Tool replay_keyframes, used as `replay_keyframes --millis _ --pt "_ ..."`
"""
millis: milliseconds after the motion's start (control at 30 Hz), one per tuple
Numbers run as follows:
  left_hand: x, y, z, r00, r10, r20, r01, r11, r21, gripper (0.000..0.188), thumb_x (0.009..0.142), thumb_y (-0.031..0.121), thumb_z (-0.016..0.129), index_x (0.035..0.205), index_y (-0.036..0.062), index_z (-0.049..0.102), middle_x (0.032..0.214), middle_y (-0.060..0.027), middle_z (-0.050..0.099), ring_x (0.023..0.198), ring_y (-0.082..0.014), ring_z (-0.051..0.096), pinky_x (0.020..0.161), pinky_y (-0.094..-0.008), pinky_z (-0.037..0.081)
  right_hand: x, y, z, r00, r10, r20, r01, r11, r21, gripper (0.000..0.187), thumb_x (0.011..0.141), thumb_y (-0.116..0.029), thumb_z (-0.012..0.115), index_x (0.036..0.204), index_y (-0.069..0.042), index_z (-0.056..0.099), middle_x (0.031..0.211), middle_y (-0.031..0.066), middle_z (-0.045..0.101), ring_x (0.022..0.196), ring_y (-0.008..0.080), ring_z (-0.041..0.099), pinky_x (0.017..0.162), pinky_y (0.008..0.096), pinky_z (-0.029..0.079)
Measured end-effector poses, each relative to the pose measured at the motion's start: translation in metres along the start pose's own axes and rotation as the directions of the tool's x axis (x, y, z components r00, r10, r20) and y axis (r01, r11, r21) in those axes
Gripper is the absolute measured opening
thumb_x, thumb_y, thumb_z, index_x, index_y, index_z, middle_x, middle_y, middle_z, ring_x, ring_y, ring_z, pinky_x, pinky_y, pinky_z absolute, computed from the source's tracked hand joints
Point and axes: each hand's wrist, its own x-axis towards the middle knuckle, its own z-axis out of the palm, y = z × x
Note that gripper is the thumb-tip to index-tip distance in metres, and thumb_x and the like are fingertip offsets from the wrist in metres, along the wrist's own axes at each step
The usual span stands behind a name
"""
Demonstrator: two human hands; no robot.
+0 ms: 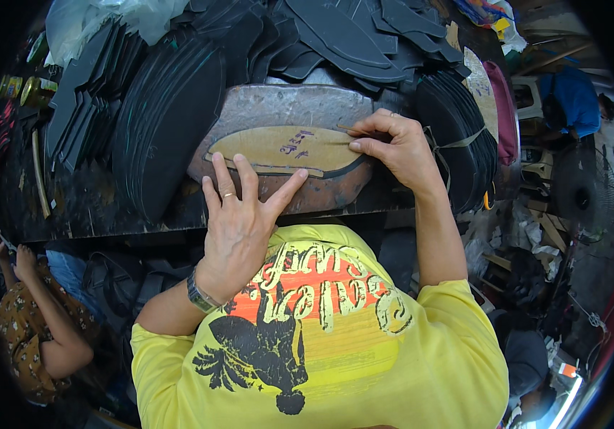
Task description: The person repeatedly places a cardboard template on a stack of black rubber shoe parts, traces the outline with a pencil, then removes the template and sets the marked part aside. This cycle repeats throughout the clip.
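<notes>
A tan, sole-shaped cardboard pattern (264, 146) with purple handwriting lies over a black cut piece (344, 169), whose edge shows along the near side and right end. Both rest on a worn grey-brown slab (271, 104). My left hand (239, 204) is spread open, its fingertips pressing on the pattern's near edge. At the pattern's right end, my right hand (395, 145) is closed in a pinch. A thin brown stick-like tool (350, 129) pokes out from its fingers; its exact kind and its working tip are too small to tell.
Stacks of curved black pieces flank the slab, one at the left (171, 121) and a tied one at the right (457, 136). More loose black pieces (342, 36) are heaped behind. Another person (49, 322) sits at the lower left. A fan (584, 187) stands far right.
</notes>
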Motion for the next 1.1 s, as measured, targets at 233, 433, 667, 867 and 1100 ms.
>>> replay_keyframes --millis 233,433,667,867,1100 --pt "0.001 -0.001 -0.002 1.000 0.003 0.008 -0.003 1.000 -0.020 0.080 0.098 0.018 0.062 0.166 0.0419 0.027 0.145 -0.0377 0.042 0.138 -0.0660 0.039 0.106 -0.0684 0.042 -0.001 -0.005 -0.001 0.999 -0.034 0.011 0.035 0.995 -0.089 0.024 0.082 -0.002 0.083 0.105 -0.001 0.078 0.089 0.0013 0.064 0.084 0.0101 0.062 0.076 0.0263 0.050" --pt "0.001 0.002 -0.003 0.999 -0.027 0.019 0.028 0.998 -0.052 0.089 0.090 0.025 0.075 0.165 0.0425 0.030 0.147 -0.0382 0.039 0.142 -0.0638 0.033 0.109 -0.0673 0.040 -0.011 -0.016 0.009 0.963 -0.186 -0.196 0.150 0.971 -0.187 0.017 0.089 -0.003 0.077 0.106 0.000 0.078 0.103 0.0050 0.064 0.093 0.0134 0.063 0.078 0.0281 0.051" --pt "0.001 0.001 -0.001 1.000 -0.030 0.009 0.031 0.998 -0.056 0.094 0.087 0.028 0.080 0.165 0.0428 0.030 0.148 -0.0385 0.039 0.143 -0.0640 0.032 0.110 -0.0663 0.038 -0.021 -0.034 0.012 0.934 -0.275 -0.230 0.287 0.958 0.022 0.020 0.108 -0.012 0.058 0.112 0.000 0.074 0.105 0.0077 0.065 0.094 0.0119 0.063 0.082 0.0266 0.052" --pt "-0.001 0.001 0.002 0.999 -0.026 -0.046 0.023 0.997 -0.074 0.074 0.098 0.024 0.060 0.165 0.0428 0.033 0.144 -0.0352 0.043 0.139 -0.0653 0.037 0.107 -0.0694 0.039 -0.033 -0.024 0.036 0.989 -0.145 -0.026 0.145 0.933 0.329 0.018 0.107 -0.001 0.054 0.122 0.003 0.064 0.115 0.0090 0.066 0.103 0.0176 0.071 0.094 0.0287 0.055" --pt "0.000 0.001 0.003 0.999 -0.026 -0.044 0.024 0.999 -0.045 0.073 0.099 0.024 0.058 0.165 0.0432 0.032 0.145 -0.0348 0.042 0.139 -0.0654 0.037 0.106 -0.0690 0.040 -0.036 -0.017 0.037 0.979 -0.200 0.030 0.198 0.978 0.070 0.014 0.102 0.004 0.060 0.115 0.000 0.064 0.107 0.0103 0.073 0.102 0.0182 0.072 0.093 0.0303 0.056"
